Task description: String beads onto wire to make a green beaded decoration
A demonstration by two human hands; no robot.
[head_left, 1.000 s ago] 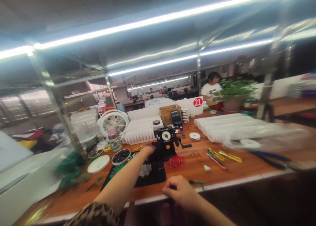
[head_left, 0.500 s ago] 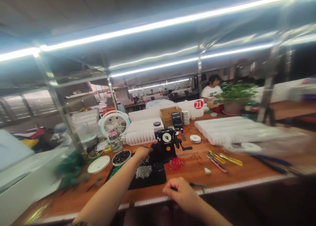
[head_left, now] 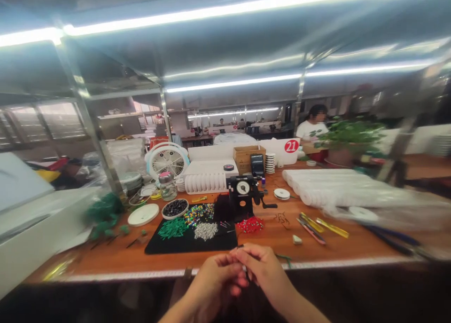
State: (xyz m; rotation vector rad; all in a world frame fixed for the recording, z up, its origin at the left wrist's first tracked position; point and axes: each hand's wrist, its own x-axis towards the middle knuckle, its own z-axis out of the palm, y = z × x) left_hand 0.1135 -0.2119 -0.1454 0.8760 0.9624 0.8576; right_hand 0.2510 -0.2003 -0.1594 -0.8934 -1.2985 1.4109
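Note:
My left hand [head_left: 221, 273] and my right hand [head_left: 259, 264] meet in front of the table's front edge, fingertips pinched together. A small dark piece [head_left: 240, 246] pokes out above the fingers, too small to name. Just beyond them, a black mat [head_left: 162, 249] bears green tube-like pieces [head_left: 173, 228], silvery beads [head_left: 206, 231] and mixed-colour beads [head_left: 198, 214]. A white dish [head_left: 175, 209] of black beads sits at the mat's back left. Red pieces [head_left: 251, 224] lie at its right, before a black hand-cranked device with a dial [head_left: 243, 187].
Yellow-handled tools [head_left: 332, 227], a cutter [head_left: 311, 231] and blue-handled pliers [head_left: 391, 238] lie to the right. Behind are white rolls in plastic [head_left: 327, 186], a fan [head_left: 168, 162], a glass jar [head_left: 168, 187] and a potted plant [head_left: 347, 142]. A person [head_left: 312, 128] sits beyond.
My left hand has come back from over the mat to my right hand, and their fingers now meet. The beads it covered are visible. The view has shifted slightly.

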